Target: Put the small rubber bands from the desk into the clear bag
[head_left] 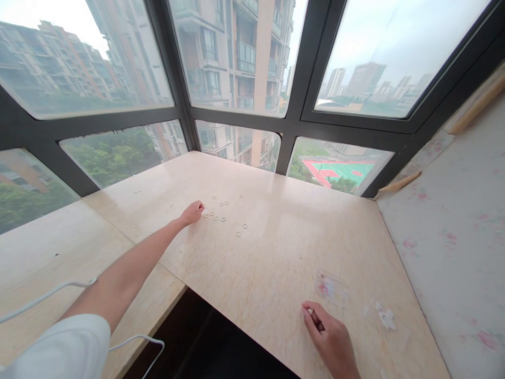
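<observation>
My left hand (pixel 192 212) reaches far over the pale stone tabletop, its fingers pinched together at the left edge of a loose scatter of small thin rings (pixel 223 219). Whatever sits between those fingertips is too small to make out. Several rings lie flat and apart from each other; two of them, including one ring (pixel 238 234), lie nearer to me. My right hand (pixel 331 337) rests near the front edge with thumb and fingers closed; what they hold is hidden. Just beyond it lies a clear plastic case (pixel 330 288) with small pinkish pieces inside.
To the right of the case is a crumpled white scrap (pixel 386 318). White cables (pixel 47 297) run by my left arm. The tabletop (pixel 268 273) ends in front at a dark gap (pixel 213 337). Windows stand behind, and a flowered wall (pixel 450 252) borders the right side.
</observation>
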Motion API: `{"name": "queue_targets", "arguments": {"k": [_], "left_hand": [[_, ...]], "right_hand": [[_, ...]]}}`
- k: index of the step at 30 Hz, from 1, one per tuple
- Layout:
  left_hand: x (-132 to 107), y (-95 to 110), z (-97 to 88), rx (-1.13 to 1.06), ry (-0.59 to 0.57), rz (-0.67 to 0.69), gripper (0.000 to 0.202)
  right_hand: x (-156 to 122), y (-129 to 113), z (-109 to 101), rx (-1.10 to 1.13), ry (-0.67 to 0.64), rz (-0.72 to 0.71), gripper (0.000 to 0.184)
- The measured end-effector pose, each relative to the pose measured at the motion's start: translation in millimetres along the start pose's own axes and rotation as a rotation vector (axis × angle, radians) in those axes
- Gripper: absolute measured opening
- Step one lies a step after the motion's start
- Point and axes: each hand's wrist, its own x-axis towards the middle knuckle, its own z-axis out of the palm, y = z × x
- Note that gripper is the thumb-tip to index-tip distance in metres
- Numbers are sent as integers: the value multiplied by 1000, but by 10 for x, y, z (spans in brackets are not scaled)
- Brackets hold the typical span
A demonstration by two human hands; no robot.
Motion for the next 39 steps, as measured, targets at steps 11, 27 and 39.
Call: {"name": "queue_targets", "arguments": {"k": [11, 27, 39], "left_hand": [[-345, 1147, 204, -452, -172, 209, 12], [-1458, 2650, 1225, -486, -533, 722, 9], [-1664, 2763, 1629, -142, -587, 902, 16]], "right_hand": [[25, -52, -28, 49, -20, 46, 35], [59, -70, -116, 247, -6, 182, 18], [66, -59, -156, 353, -18, 227, 14]]}}
